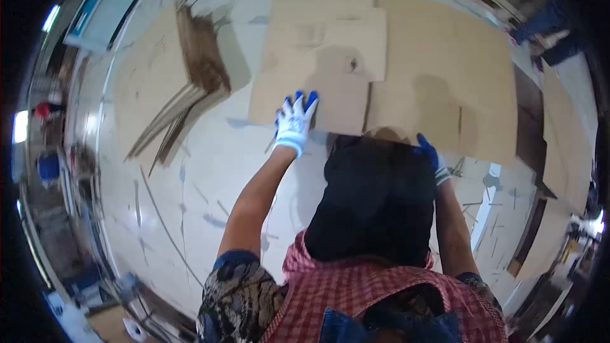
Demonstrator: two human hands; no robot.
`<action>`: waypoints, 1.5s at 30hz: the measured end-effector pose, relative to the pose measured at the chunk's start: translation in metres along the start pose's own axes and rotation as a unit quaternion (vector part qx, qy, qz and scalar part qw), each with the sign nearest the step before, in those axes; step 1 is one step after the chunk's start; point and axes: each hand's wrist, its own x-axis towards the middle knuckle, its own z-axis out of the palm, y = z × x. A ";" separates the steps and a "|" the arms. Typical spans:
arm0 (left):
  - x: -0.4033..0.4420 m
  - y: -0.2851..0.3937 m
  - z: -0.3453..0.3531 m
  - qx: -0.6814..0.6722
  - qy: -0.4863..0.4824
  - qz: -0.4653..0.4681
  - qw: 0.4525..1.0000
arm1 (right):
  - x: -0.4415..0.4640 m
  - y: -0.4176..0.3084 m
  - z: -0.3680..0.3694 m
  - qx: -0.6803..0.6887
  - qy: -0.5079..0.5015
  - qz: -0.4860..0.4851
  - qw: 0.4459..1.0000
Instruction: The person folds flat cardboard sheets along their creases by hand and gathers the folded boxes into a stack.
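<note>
White and blue work gloves cover both hands. My left hand (pixel 295 124) lies with fingers spread on the near left part of a flat cardboard sheet (pixel 279 98). At the near edge of the large cardboard (pixel 445 57), beside my knee, is my right hand (pixel 432 157); its fingers are partly hidden, and whether they grip the edge is unclear. A smaller cardboard piece (pixel 343 101) overlaps the sheets between the hands, with a small dark mark above it.
Brown folded strips (pixel 203 63) lie on another cardboard sheet (pixel 149 82) at the left. More cardboard (pixel 569 140) stands at the right. Thin scraps are scattered over the pale floor (pixel 165 216). Part of another person (pixel 553 35) shows at the upper right.
</note>
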 end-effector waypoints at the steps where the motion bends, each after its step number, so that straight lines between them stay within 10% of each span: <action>1: -0.001 -0.003 0.001 -0.021 -0.011 0.003 1.000 | 0.009 0.003 -0.022 -0.111 0.080 -0.093 0.986; 5: -0.010 -0.015 -0.027 -0.102 -0.011 0.025 0.994 | -0.027 -0.015 0.006 -0.509 0.157 -0.216 0.818; 11: -0.046 -0.081 -0.033 -0.319 0.267 0.019 0.909 | -0.036 -0.132 0.156 -0.499 0.171 -0.258 0.809; 12: -0.066 -0.110 -0.001 -0.393 0.185 -0.089 0.897 | -0.017 -0.152 0.173 -0.537 0.168 -0.282 0.777; 15: -0.065 -0.087 -0.050 -0.531 0.211 -0.257 0.779 | 0.093 -0.212 0.190 -0.610 0.091 -0.587 0.524; 22: -0.128 -0.153 0.016 -0.163 0.255 -0.159 0.940 | 0.253 -0.304 0.269 -0.713 0.146 -0.464 0.506; 28: -0.121 -0.116 -0.021 -0.546 0.241 -0.359 0.718 | 0.294 -0.319 0.289 -0.759 0.167 -0.299 0.554; 31: -0.123 -0.106 -0.034 -0.545 0.194 -0.387 0.718 | 0.317 -0.327 0.276 -0.789 0.110 -0.149 0.585; 35: -0.166 -0.150 0.028 -0.599 0.166 -0.401 0.673 | 0.323 -0.313 0.268 -0.773 0.149 -0.450 0.422; 37: -0.179 -0.159 0.037 -0.619 0.157 -0.403 0.655 | 0.292 -0.285 0.277 -0.585 0.123 -0.464 0.654; 39: -0.139 -0.126 0.005 -0.285 0.147 -0.156 0.934 | 0.236 -0.268 0.277 -0.437 0.081 -0.443 0.779; 40: -0.128 -0.112 -0.003 -0.087 0.133 -0.013 0.987 | 0.198 -0.270 0.268 -0.402 0.057 -0.428 0.808; 44: -0.099 -0.094 0.000 -0.525 0.079 -0.287 0.797 | 0.008 -0.259 0.155 -0.211 0.034 -0.444 0.870; 45: -0.067 -0.072 -0.029 -0.477 0.136 -0.171 0.851 | -0.035 -0.247 0.104 -0.177 0.023 -0.406 0.896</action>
